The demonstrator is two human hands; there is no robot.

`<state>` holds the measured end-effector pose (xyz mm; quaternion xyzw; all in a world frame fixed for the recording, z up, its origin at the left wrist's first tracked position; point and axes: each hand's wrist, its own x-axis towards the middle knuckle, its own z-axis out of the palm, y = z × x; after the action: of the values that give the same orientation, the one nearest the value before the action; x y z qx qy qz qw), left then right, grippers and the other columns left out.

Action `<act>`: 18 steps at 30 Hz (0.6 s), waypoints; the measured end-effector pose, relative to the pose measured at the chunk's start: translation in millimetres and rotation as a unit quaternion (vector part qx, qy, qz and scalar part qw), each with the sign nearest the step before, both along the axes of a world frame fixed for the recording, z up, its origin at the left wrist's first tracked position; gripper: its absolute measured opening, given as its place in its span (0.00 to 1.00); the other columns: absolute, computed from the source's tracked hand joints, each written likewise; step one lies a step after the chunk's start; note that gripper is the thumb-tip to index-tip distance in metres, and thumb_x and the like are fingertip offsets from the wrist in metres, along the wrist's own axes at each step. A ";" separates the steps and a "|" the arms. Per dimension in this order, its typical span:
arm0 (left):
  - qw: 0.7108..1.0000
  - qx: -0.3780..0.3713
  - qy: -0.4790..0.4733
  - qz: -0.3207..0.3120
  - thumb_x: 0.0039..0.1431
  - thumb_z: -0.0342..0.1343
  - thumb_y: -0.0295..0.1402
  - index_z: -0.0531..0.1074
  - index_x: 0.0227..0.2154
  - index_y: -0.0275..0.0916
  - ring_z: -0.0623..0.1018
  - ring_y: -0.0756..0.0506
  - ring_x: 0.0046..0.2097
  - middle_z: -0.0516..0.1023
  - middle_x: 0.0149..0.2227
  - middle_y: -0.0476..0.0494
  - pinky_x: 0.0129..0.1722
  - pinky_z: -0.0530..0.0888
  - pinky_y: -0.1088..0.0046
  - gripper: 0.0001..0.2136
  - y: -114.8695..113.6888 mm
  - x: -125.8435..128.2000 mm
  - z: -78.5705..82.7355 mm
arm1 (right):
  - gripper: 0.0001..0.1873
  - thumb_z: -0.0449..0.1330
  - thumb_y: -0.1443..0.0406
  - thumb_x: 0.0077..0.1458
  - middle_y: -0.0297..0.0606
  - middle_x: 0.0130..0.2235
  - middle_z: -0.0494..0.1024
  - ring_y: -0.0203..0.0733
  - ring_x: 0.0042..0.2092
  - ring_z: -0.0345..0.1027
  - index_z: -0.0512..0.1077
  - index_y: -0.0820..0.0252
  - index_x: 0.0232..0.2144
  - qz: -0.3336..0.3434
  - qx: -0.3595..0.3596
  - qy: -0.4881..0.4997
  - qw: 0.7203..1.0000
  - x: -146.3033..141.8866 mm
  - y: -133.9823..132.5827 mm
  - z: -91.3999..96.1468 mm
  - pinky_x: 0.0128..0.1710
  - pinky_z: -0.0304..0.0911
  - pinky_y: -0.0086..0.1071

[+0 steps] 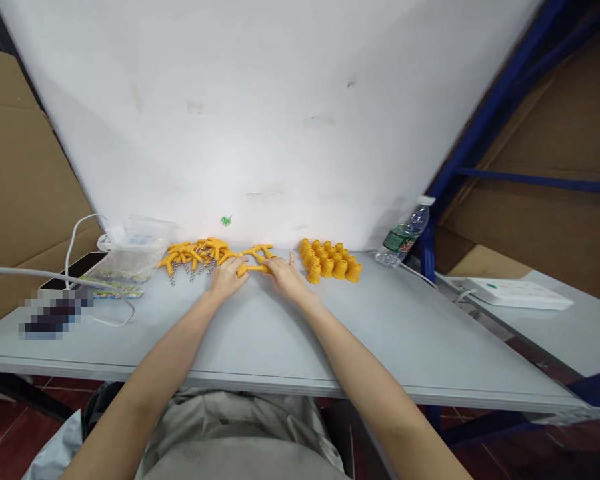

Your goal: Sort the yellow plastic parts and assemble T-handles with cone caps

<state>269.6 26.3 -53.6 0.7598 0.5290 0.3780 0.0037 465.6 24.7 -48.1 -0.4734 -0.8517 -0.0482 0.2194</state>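
My left hand and my right hand are close together near the back of the table. Their fingers are closed on a yellow plastic handle, one hand at each end. Just behind the hands lie more yellow branched handles. To the left of my left hand is a heap of yellow branched handles with metal spirals. Several yellow ribbed plastic cups stand in rows to the right of my right hand. My fingers partly cover the held piece.
A clear bottle leans against the white back panel. A white power strip lies beyond the table's right side. Plastic bags, a phone and a white cable occupy the left, beside cardboard.
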 end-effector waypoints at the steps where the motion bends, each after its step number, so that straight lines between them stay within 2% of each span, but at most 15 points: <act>1: 1.000 -0.003 -0.003 0.001 0.52 0.55 0.27 0.75 0.45 0.44 0.78 0.43 0.47 0.80 0.45 0.45 0.50 0.72 0.68 0.17 -0.4 0.5 0.3 | 0.17 0.49 0.70 0.61 0.48 0.48 0.76 0.48 0.55 0.66 0.68 0.59 0.50 -0.006 0.006 0.000 1.000 0.1 0.5 0.2 0.63 0.36 0.65; 4: 1.000 -0.014 -0.021 0.004 0.51 0.56 0.27 0.75 0.45 0.43 0.78 0.43 0.46 0.80 0.46 0.46 0.49 0.72 0.68 0.17 -1.0 0.8 1.1 | 0.12 0.50 0.69 0.61 0.47 0.46 0.76 0.48 0.52 0.68 0.68 0.59 0.45 -0.026 0.028 0.007 0.999 1.1 1.4 0.9 0.63 0.37 0.64; 8: 0.999 -0.022 -0.043 0.014 0.52 0.55 0.27 0.75 0.45 0.43 0.78 0.44 0.44 0.80 0.45 0.47 0.46 0.72 0.69 0.16 -0.4 -1.1 2.0 | 0.10 0.51 0.69 0.60 0.46 0.44 0.77 0.49 0.50 0.69 0.67 0.59 0.43 -0.053 0.048 0.026 0.997 4.4 2.2 1.0 0.64 0.37 0.62; 14: 0.996 -0.055 -0.032 0.063 0.54 0.56 0.32 0.76 0.46 0.45 0.78 0.44 0.36 0.80 0.32 0.48 0.39 0.71 0.72 0.16 -0.1 -2.8 4.0 | 0.09 0.52 0.64 0.61 0.45 0.42 0.78 0.51 0.47 0.69 0.68 0.57 0.43 -0.070 0.086 0.055 0.992 9.2 3.0 2.8 0.63 0.38 0.61; 18: 0.994 -0.061 -0.025 0.084 0.54 0.57 0.35 0.76 0.48 0.46 0.78 0.44 0.34 0.78 0.28 0.48 0.38 0.70 0.71 0.17 1.4 -2.2 4.0 | 0.10 0.52 0.63 0.61 0.45 0.42 0.78 0.52 0.47 0.69 0.68 0.58 0.43 -0.082 0.100 0.048 0.990 9.1 2.3 5.0 0.64 0.37 0.59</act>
<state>267.4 27.7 -49.5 0.7014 0.6126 0.3629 0.0311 474.7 27.0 -43.1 -0.5189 -0.7896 -0.1275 0.3017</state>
